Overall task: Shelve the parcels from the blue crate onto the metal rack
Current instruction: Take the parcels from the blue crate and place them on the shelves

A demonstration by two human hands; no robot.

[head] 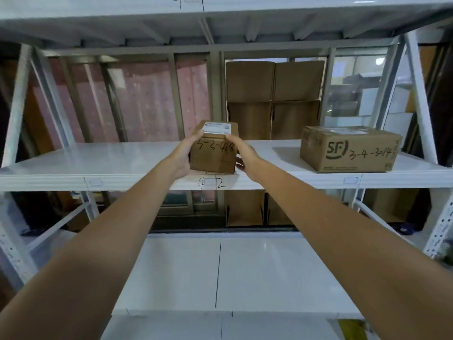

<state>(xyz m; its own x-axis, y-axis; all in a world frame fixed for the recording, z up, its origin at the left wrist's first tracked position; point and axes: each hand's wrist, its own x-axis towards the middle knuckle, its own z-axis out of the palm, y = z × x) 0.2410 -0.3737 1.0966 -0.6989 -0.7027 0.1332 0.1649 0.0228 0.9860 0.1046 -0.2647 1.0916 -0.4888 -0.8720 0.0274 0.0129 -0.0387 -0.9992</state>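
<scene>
A small brown cardboard parcel (213, 153) with a white label on top and handwritten numbers on its front rests at the front edge of the white metal rack's middle shelf (98, 160). My left hand (182, 155) grips its left side. Against its right side and top edge presses my right hand (245, 154). Both arms reach up from below. The blue crate is out of view.
A larger SF-marked parcel (348, 149) sits on the same shelf to the right. Flattened cartons (273, 99) lean behind the rack. The shelf stretches bare to the left. A lower shelf (220, 273) lies under my arms, another shelf overhead (220, 11).
</scene>
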